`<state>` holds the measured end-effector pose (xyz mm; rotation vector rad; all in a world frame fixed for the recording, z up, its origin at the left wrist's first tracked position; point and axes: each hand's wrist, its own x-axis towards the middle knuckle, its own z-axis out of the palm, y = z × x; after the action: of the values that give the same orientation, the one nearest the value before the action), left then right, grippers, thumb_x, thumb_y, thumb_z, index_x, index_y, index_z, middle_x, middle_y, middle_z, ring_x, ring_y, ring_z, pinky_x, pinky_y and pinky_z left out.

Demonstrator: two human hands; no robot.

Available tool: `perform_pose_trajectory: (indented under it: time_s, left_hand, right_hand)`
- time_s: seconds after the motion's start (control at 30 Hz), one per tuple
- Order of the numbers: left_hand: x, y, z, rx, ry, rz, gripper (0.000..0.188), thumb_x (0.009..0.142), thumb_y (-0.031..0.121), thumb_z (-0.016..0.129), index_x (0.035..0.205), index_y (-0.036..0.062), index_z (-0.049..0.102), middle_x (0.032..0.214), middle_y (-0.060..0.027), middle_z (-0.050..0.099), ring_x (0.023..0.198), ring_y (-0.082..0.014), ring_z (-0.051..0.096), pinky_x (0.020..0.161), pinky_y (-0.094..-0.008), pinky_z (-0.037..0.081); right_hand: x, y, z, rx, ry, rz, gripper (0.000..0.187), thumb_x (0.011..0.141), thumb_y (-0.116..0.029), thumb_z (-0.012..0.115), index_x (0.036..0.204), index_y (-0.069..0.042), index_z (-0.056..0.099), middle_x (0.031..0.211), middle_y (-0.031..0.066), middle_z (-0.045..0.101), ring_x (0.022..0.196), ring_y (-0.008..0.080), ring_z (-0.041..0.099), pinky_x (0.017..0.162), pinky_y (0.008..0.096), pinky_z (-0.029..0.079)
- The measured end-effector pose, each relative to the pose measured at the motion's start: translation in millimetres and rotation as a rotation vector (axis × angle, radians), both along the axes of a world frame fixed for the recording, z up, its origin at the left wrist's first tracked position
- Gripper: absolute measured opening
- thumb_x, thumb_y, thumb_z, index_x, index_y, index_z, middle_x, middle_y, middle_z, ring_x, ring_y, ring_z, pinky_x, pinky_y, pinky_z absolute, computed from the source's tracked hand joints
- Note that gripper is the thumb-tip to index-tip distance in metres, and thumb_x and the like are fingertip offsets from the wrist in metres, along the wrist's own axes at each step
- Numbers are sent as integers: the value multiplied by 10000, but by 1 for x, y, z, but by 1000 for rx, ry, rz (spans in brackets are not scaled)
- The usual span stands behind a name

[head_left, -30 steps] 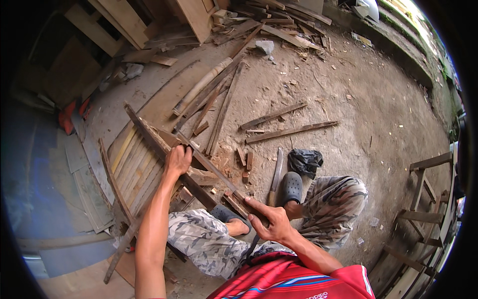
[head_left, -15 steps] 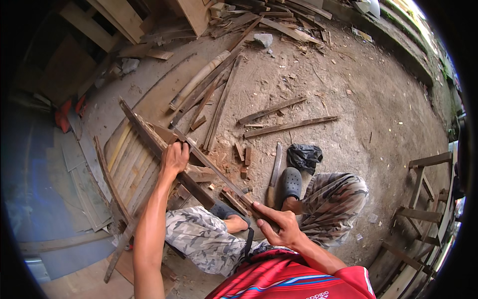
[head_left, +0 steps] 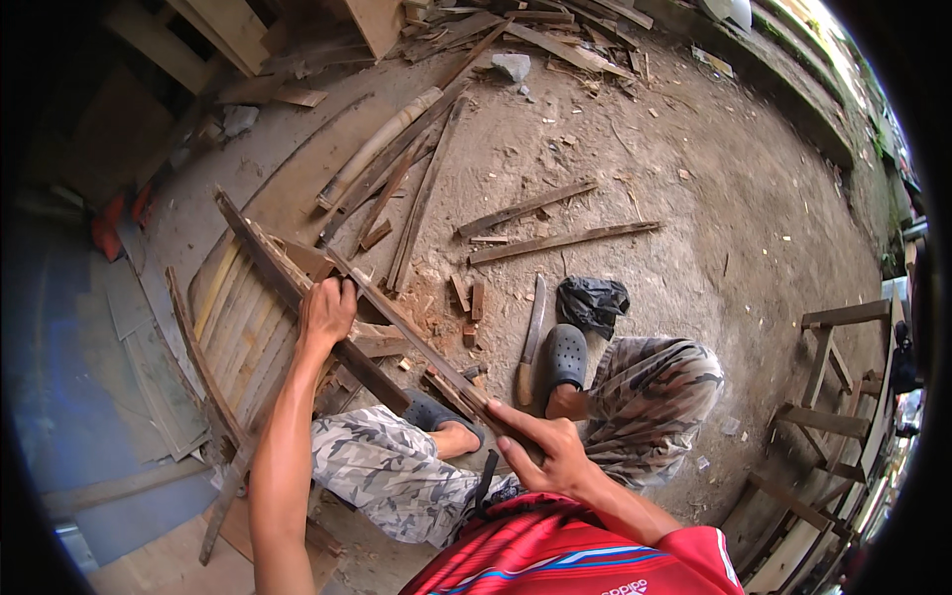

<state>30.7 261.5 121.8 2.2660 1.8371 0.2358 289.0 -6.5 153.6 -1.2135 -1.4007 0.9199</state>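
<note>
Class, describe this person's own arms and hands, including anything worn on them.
The left hand and right hand wear no gloves; both forearms are bare, with no watch or band visible. A red sleeve with a white stripe shows on the right; none on the left.

Crumpled black plastic bag [head_left: 592, 303]: reference point; small highlights on folds, shape clearly readable.
Pale brown earthen floor [head_left: 714, 248]: around and beyond bag, diffuse daylight, moderate brightness, soft-edged shadows.
Grey concrete ledge [head_left: 783, 87]: far beyond bag, to its right; glare alongside is burnt out to white.
Dark brown flat board [head_left: 124, 129]: far left beyond bag, deep shadow, detail largely lost.
Blue-grey flat sheets [head_left: 94, 337]: far left of bag, bluish haze, low contrast.
Long narrow grey-brown strip [head_left: 416, 342]: left of bag, outline readable, fine texture soft.
Brown wooden slatted frame [head_left: 846, 314]: right of bag, fisheye curvature; black vignette borders the view.
</note>
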Motion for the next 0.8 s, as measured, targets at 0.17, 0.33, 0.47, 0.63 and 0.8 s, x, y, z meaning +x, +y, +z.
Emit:
perform_pose_trajectory:
  time_s: [0.17, 0.33, 0.47, 0.63, 0.8]
  left_hand:
    - [-1, 2, 3, -6, 46, -25, 479, 943, 338, 483, 801, -78, 674, 858, -339, 636, 868, -508, 632, 778, -551, 504]
    - [-4, 8, 2, -58, 51, -47, 485, 925, 353, 513, 770, -82, 662, 760, -340, 604, 763, -504, 638, 691, -547, 503]
    - [-1, 1, 9, -25, -21, -34, 511, 929, 358, 485, 742, -86, 655, 757, -335, 609, 765, -504, 645, 698, -525, 521]
    - [-2, -3, 9, -25, -16, -31, 521, 931, 355, 480, 749, -94, 673, 719, -338, 605, 725, -487, 658, 691, -520, 533]
    - [3, 1, 8, -54, -13, -52, 510, 939, 340, 496, 719, -84, 674, 676, -332, 596, 649, -446, 671, 633, -517, 526]
  right_hand:
    - [-6, 11, 2, -85, 12, 25, 475, 875, -59, 664, 1341, -21, 584, 859, 224, 715, 695, 340, 725, 617, 369, 554]
    - [-41, 82, -11, -33, 57, -6, 456, 899, -101, 656, 1345, -42, 581, 818, 227, 700, 672, 325, 718, 608, 371, 538]
    - [-34, 78, 2, -119, 23, 28, 448, 907, -82, 643, 1348, -35, 579, 838, 225, 709, 699, 282, 731, 627, 340, 539]
    - [-1, 11, 9, -116, -92, 46, 462, 888, -31, 636, 1343, 19, 575, 869, 191, 737, 675, 213, 724, 631, 279, 530]
    - [-14, 28, 10, -117, -102, 20, 457, 887, -41, 639, 1336, 19, 580, 880, 194, 740, 679, 201, 728, 618, 281, 533]
